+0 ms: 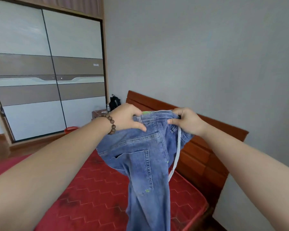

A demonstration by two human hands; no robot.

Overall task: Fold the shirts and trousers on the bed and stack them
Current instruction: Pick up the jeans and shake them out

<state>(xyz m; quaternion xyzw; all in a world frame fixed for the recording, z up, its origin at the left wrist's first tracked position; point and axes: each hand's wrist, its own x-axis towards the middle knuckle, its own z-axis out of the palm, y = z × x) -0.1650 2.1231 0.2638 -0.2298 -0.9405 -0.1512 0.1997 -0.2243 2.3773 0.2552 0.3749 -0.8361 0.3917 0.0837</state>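
I see my left hand [127, 118], brown bead bracelet [111, 124] at the wrist, its grip clamped on the waistband of the blue denim trousers [145, 157]. My right hand [188, 121] pinches the waistband's right side. The legs hang above the red quilted bed [93, 189].

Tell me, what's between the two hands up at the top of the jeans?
Only the waistband of the jeans, stretched from the left hand to the right hand, with a green label peeking inside. The head view shows it.
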